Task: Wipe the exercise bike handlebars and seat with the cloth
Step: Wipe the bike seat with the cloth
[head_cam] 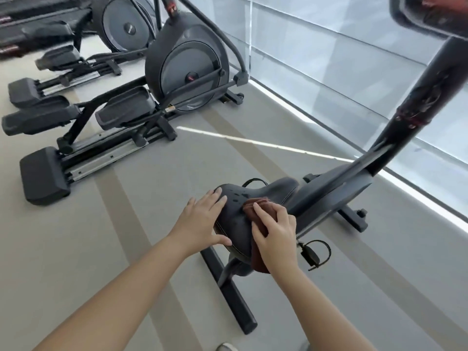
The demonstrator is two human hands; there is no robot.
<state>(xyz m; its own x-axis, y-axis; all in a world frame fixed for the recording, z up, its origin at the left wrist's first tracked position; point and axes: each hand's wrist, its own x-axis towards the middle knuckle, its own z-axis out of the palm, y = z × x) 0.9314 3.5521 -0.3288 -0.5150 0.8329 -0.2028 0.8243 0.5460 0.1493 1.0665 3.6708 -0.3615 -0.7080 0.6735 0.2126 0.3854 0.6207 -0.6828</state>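
The exercise bike's black seat (263, 192) is in the lower middle of the head view, with a few small wet spots on top. My right hand (274, 233) presses a folded dark red-brown cloth (258, 205) onto the right side of the seat; part of the cloth hangs down below my palm. My left hand (202, 219) lies flat on the seat's left side, fingers spread, holding nothing. The bike's black post (415, 105) rises to the upper right, where the console and handlebar area (428, 15) is cut off by the frame edge.
Two black elliptical trainers (187, 69) stand to the left and behind on the grey floor. A glass wall (354, 54) runs along the right. The bike's rear floor bar (228, 287) and a strapped pedal (312, 253) sit below the seat. A shoe tip (226, 347) shows at the bottom.
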